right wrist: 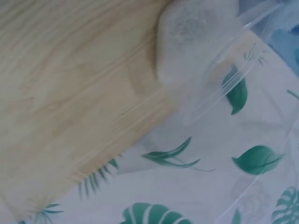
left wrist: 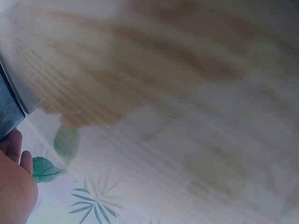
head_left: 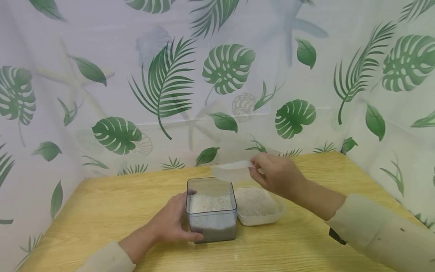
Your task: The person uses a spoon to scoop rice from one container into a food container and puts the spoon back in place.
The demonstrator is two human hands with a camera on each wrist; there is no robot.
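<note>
A clear, smoky-tinted rectangular box (head_left: 217, 223) stands on the table, partly filled with white, rice-like grains (head_left: 210, 203). My left hand (head_left: 175, 223) grips its left side, thumb at the front and fingertips at the far side. Over the table, behind the box and to its right, my right hand (head_left: 280, 174) pinches a thin translucent plastic lid (head_left: 232, 172) by its edge; its exact shape is blurred. Beneath that hand sits a shallow translucent tub (head_left: 259, 220) heaped with white grains, touching or nearly touching the box. The left wrist view shows part of the left hand (left wrist: 16, 182) beside the box's corner (left wrist: 9, 109).
The wood-grain table (head_left: 112, 211) extends to both sides. A white curtain (head_left: 217, 94) printed with green leaves hangs behind the table and along its sides.
</note>
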